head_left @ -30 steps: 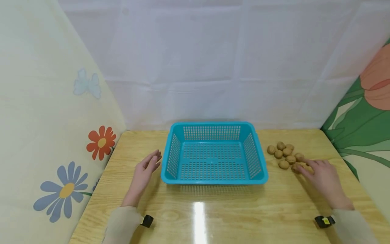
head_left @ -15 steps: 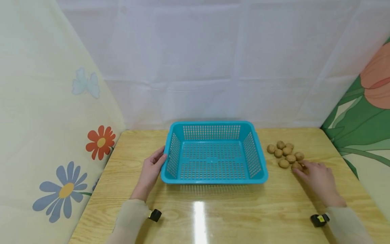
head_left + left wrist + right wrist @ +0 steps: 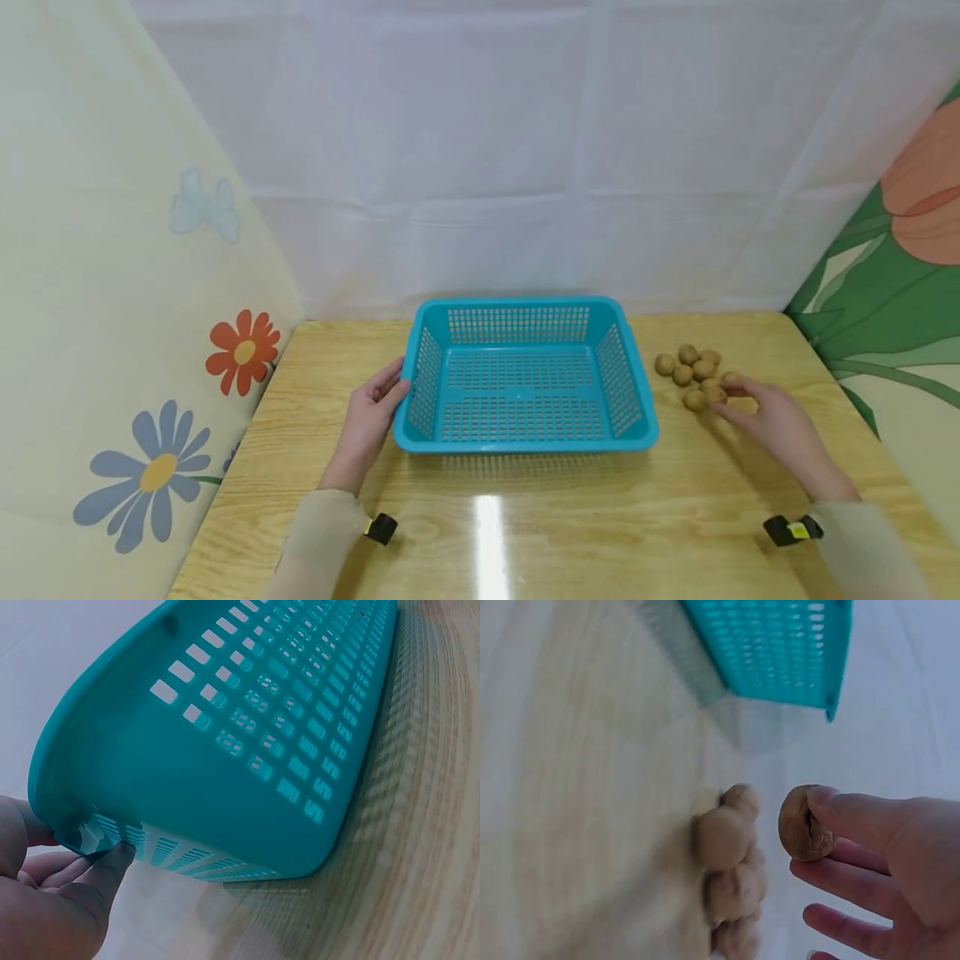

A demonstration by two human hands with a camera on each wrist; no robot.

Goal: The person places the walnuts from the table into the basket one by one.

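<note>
An empty blue-green plastic basket (image 3: 521, 398) stands on the table. At its left end the left hand (image 3: 367, 421) grips the rim; in the left wrist view the fingers of that hand (image 3: 64, 900) lie against the basket's (image 3: 172, 750) outer end wall. On the right, the right hand (image 3: 783, 429) pinches one walnut between thumb and fingers. The right wrist view shows this walnut (image 3: 805, 823), cracked along its seam, held by the hand (image 3: 900, 870) above the table. Several other walnuts (image 3: 682, 375) lie in a loose group right of the basket; some (image 3: 724, 838) show beside the held one.
The light wooden table (image 3: 427, 533) carries a bright reflection near its front. A white cloth (image 3: 450, 167) hangs behind it, and flower-patterned cloths stand at the left (image 3: 90, 333) and right (image 3: 892, 308). Each wrist bears a small black camera.
The left hand has moved right and taken hold of the basket's rim. The right hand has picked a walnut from the near right of the group and shifted it slightly up and left.
</note>
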